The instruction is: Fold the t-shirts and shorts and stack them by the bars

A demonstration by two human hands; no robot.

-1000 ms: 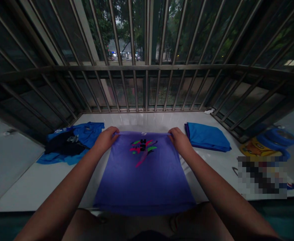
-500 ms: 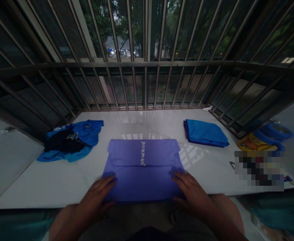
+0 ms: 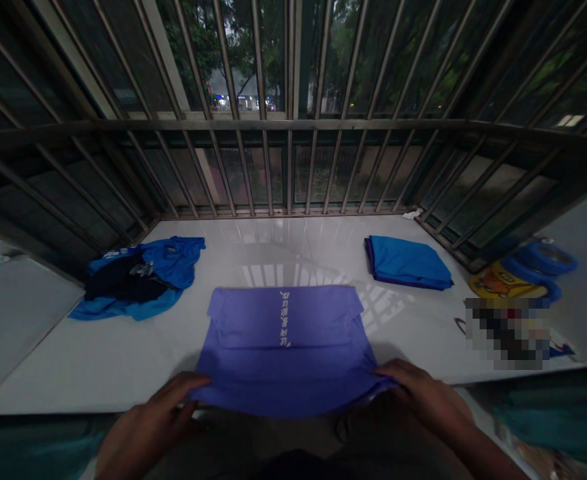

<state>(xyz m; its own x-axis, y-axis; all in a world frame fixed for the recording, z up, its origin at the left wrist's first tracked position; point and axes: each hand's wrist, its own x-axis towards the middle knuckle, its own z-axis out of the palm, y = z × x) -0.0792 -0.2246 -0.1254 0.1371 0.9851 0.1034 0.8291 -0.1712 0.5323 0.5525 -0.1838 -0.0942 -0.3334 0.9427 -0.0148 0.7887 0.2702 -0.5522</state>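
Note:
A purple shirt (image 3: 286,363), partly folded, lies in front of me with a line of white lettering down its folded upper flap. Its near edge is lifted and sags a little past the front of the white ledge. My left hand (image 3: 176,397) pinches the near left corner, thumb below and fingers on top. At the near right corner my right hand (image 3: 411,383) grips the fabric in the same way, and the cloth bunches there.
A crumpled blue and black garment (image 3: 143,277) lies on the white ledge (image 3: 268,243) at left. Folded blue and purple clothes (image 3: 408,262) sit at right. Beyond them stands a yellow and blue container (image 3: 508,283) beside a blurred-out item. Metal bars (image 3: 293,125) close off the window side.
Both hands have moved outward and closed on the shirt's near corners, where before they lay flat on its sides. The near edge has risen and been drawn toward me.

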